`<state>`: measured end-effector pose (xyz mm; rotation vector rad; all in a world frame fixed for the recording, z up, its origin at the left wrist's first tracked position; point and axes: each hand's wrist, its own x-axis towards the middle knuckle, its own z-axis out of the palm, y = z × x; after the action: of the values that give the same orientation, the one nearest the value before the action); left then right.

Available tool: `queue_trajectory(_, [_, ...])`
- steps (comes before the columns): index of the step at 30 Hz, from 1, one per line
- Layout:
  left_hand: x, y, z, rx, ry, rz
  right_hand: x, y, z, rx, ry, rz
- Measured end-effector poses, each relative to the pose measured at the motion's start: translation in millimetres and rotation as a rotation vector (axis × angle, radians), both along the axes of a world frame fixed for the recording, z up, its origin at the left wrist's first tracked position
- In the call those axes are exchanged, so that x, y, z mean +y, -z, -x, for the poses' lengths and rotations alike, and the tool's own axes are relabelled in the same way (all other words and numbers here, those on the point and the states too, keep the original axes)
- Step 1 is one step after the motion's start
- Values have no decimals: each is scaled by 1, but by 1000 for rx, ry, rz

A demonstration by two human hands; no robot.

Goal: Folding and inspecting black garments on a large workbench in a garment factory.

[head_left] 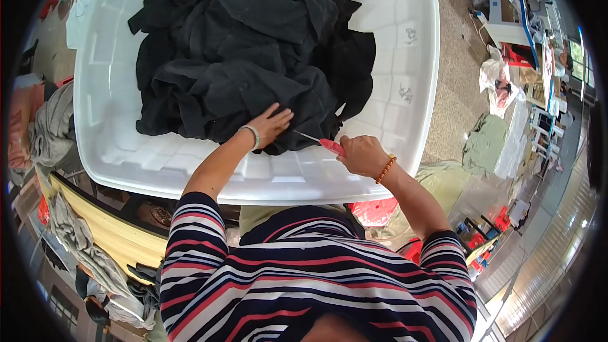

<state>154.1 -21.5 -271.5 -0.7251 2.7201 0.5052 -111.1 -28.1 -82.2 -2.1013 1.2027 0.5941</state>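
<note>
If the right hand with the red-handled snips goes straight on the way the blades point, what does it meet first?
Most likely the black garment pile in the white tub: the snips in the right hand point up-left at its near edge, close to the left hand. Depth is unclear.

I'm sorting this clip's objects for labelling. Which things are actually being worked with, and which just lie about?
In use:
left hand on black clothes
right hand holding red snips
white tub

Lying about:
grey cloth
green cloth
</note>
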Motion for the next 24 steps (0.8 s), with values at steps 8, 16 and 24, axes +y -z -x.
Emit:
queue_trajectory(8, [8, 15, 64, 2, 240, -394, 21, -17, 32, 176, 73, -145])
queue_trajectory(16, [25, 38, 102, -122, -16, -770, 29, -14, 56, 287, 74, -163])
queue_trajectory(24, [34, 43, 101, 63, -63, -775, 8, -17, 45, 290, 69, -206])
